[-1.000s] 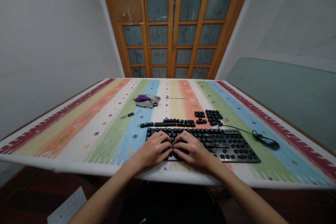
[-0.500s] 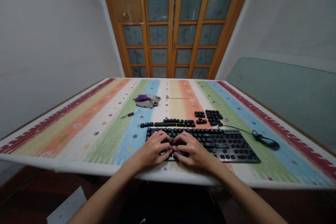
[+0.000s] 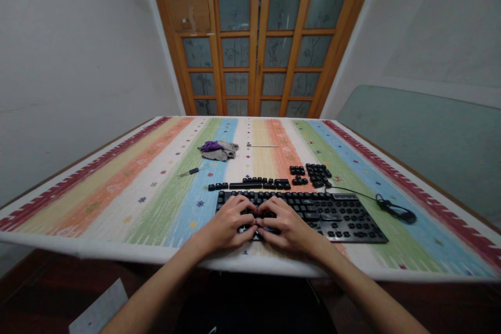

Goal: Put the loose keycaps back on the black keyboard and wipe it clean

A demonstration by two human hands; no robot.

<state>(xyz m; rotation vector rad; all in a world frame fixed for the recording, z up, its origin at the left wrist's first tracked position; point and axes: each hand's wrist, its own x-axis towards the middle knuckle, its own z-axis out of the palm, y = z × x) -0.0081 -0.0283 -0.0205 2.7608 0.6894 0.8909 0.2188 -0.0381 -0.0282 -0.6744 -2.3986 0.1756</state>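
Note:
A black keyboard (image 3: 362, 219) lies near the table's front edge, with keycaps gone from its right part and bare switches showing there. Over its left half, my left hand (image 3: 234, 220) and my right hand (image 3: 285, 223) meet with curled fingers, thumbs and fingertips drawn together at the keys. Whatever sits between the fingertips is too small and covered to name. Just behind the keyboard is a row of loose keycaps with a long space bar (image 3: 245, 186). More loose keycaps (image 3: 319, 171) stand in groups farther right.
A grey and purple cloth (image 3: 225, 151) lies crumpled beyond the keyboard. Left of the keycaps is a black-handled wire tool (image 3: 193, 170). A thin metal rod (image 3: 264, 146) rests farther back. The bundled cable (image 3: 397, 211) lies to the right on the striped tablecloth (image 3: 113, 209).
Both hands stay at the same spot on the keyboard, with only a tiny shift of the fingers. The whole view has moved very slightly.

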